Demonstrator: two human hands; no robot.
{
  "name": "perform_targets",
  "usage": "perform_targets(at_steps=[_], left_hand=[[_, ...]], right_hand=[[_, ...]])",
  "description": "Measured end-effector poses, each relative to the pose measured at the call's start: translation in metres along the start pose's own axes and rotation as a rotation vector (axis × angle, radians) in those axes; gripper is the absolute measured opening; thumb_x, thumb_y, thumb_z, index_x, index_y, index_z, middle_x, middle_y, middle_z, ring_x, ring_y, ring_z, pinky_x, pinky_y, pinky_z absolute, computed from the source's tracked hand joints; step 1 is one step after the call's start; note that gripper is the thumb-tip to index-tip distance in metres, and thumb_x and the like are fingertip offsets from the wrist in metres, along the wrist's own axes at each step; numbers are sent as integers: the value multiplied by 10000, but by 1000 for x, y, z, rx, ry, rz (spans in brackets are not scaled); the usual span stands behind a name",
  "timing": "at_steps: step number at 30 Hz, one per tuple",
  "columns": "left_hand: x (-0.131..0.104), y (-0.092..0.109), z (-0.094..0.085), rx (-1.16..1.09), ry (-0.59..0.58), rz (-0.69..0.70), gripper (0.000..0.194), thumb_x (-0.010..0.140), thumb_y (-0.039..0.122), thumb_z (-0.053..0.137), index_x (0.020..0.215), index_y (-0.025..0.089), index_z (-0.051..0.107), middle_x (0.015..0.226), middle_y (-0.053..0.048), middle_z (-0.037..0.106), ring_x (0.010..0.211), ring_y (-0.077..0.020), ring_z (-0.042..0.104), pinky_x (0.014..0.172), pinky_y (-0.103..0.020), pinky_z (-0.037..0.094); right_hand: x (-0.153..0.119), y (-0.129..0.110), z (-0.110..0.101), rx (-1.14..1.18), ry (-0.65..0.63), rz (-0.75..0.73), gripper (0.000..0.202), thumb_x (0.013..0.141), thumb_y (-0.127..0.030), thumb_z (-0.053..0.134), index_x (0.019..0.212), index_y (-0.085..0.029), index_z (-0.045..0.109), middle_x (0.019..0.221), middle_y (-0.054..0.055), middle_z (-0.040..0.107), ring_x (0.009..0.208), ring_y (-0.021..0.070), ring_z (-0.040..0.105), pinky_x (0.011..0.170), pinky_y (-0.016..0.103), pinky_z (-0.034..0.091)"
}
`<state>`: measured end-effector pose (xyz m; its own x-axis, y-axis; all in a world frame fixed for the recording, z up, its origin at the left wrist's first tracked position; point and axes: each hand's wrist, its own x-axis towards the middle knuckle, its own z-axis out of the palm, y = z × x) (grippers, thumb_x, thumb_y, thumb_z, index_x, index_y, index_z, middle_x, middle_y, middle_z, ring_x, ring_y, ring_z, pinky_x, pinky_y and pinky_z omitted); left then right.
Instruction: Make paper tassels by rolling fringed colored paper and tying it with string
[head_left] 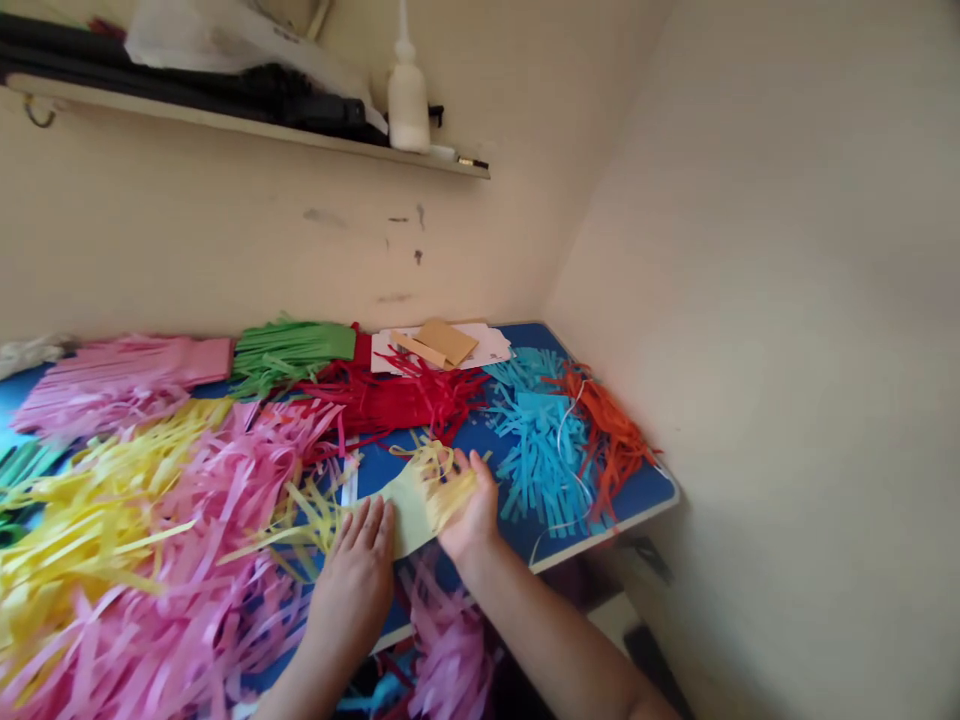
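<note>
A pale yellow fringed paper piece (pixel 409 512) lies near the front edge of the blue table (pixel 469 434), with cut strips at both ends. My left hand (pixel 364 555) rests palm down on its left part, fingers extended and side by side. Around the strips at the right end, my right hand (pixel 472 505) is curled with its palm turned up, holding them. Pale yellow strips (pixel 311 520) spread out to the left of my left hand.
Pink (pixel 195 500), yellow (pixel 82 510), green (pixel 296 345) and red fringes (pixel 390 402) cover the left and back. Blue (pixel 544 450) and orange fringes (pixel 611 435) lie right. A shelf (pixel 247 125) holds a white bottle (pixel 409 105). Pink strips (pixel 450 655) hang below the front edge.
</note>
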<state>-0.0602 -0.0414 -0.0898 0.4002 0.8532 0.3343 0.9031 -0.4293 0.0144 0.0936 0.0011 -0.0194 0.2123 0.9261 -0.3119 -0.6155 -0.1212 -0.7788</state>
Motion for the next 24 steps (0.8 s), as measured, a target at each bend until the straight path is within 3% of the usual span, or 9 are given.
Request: perform_targets(at_steps=[3,6,9,11,14,15,16,19,24], left_hand=[[1,7,11,-28,13,61,538,791,61,401,1289,83,602,1389,-196,568,1340,-315,485,1103,-472,415],[7,18,11,-52,-37,24,513,818,66,412,1291,96,606,1363,-200,590,1312,-326,514,1063,-470,448],[19,31,-4,-74,-102,-28,442,863,142,476,1280,109,616,1346,-224,596,1295,-359,523,1018,-485,470],[27,38,-17,-108,-138,-49,398,872,171,498,1241,128,642,1310,-221,619,1266,-359,546,983,-482,482],[34,41,-30,-161,-167,-59,367,848,136,502,1161,176,688,1262,-182,643,1189,-333,588,942,-463,482],[34,39,-32,-167,-174,-57,351,843,138,505,1127,192,705,1226,-166,658,1138,-321,609,921,-450,485],[33,35,-32,-175,-182,-51,335,848,147,503,1097,211,719,1175,-145,677,1076,-301,629,894,-428,489],[27,14,-32,-265,-210,-57,287,908,244,473,980,264,749,994,-72,728,918,-234,657,813,-353,477],[30,-12,-34,-300,-297,-234,399,935,508,426,840,288,745,906,-12,771,906,-207,681,768,-323,404]], right_hand=[[26,-43,-27,-153,157,-182,402,888,-437,359,1074,-149,570,1095,165,692,985,245,703,760,385,553],[38,-88,-57,-283,265,-339,433,864,-398,434,1174,-116,542,1274,204,597,1165,276,614,879,402,510],[24,-102,-71,-445,340,-514,544,766,-347,635,1266,-162,525,1446,165,468,1364,288,414,1050,435,391],[8,-85,-72,-632,145,-576,525,705,-300,721,1209,-225,596,1389,95,547,1345,265,431,1108,429,326],[-5,-43,-68,-1062,-541,-550,403,736,-256,693,1137,-268,655,1170,36,694,1157,240,592,1104,428,312],[-4,-32,-67,-1172,-699,-529,377,751,-231,676,1126,-262,663,1110,33,720,1088,234,627,1080,419,327],[0,-25,-66,-1248,-775,-514,339,765,-207,667,1101,-252,676,1058,33,739,1024,228,650,1049,403,344],[18,-20,-68,-1388,-744,-504,146,862,-220,612,959,-240,719,941,27,765,876,199,670,950,352,369],[34,-28,-60,-1505,-624,-451,213,937,-293,548,874,-243,745,830,5,759,769,162,655,778,264,383]])
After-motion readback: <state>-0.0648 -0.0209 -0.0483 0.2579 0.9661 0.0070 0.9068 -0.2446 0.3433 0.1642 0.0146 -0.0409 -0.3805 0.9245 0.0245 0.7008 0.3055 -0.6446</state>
